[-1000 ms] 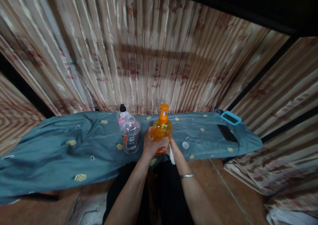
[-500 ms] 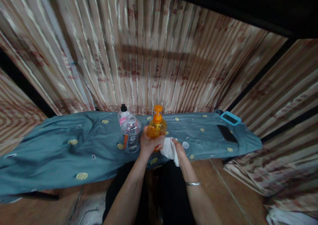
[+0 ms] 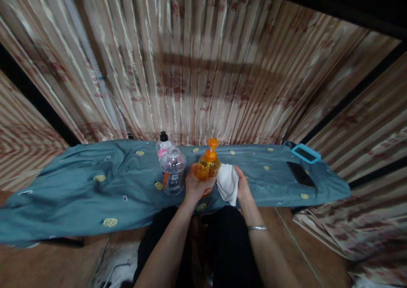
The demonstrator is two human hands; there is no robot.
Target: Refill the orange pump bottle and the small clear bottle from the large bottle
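My left hand (image 3: 196, 186) is wrapped round the body of an orange pump bottle (image 3: 210, 163), which stands nearly upright with its pump head on top. A white cloth (image 3: 227, 184) hangs from my right hand (image 3: 243, 185), whose fingers are closed on its right edge. The cloth is beside the bottle's right side; whether the two touch, I cannot tell. Just left of my left hand stands a clear plastic bottle (image 3: 173, 169) without a cap. Partly hidden behind it is a bottle with a black cap (image 3: 163, 142) and a pink label.
A teal cloth with yellow pineapple prints (image 3: 133, 178) covers the narrow table. To the right lie a dark phone (image 3: 300, 174) and a blue-framed object (image 3: 305, 153). A striped, pleated curtain (image 3: 203, 84) rises behind the table, with dark frame bars at both sides.
My right hand has drawn the white cloth up and away from the lower bottle, spreading it more. The orange bottle's pump head looks raised and turned. The view has shifted slightly.
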